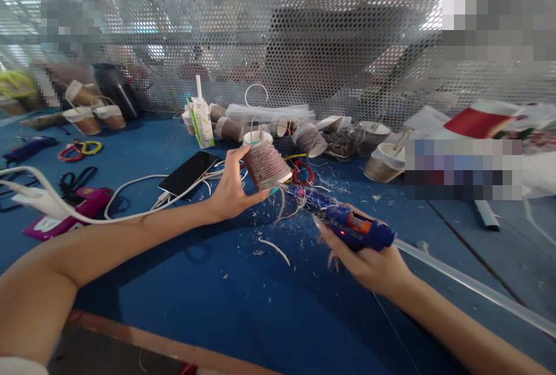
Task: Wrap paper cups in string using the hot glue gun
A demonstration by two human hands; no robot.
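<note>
My left hand (234,187) grips a small cup wrapped in brownish-pink cord (266,164), thumb below and fingers on the far side. The cup is tilted, with a thin handle loop and a white rim at its upper end. In my right hand (369,265) is a blue glue gun (334,213) with an orange part and a small red light. Its nozzle meets or nearly meets the cup's lower edge; the exact contact is unclear. A long clear glue stick (469,285) sticks out of the gun's back. Loose cord hangs by the nozzle.
Red-handled scissors (304,172) lie behind the gun. A black phone (189,173) with white cables rests at left, near a magenta glue gun (89,207). A drink carton (200,122) and several cord-wrapped cups (384,162) line the perforated metal screen (226,33). Scraps litter the blue table (195,300).
</note>
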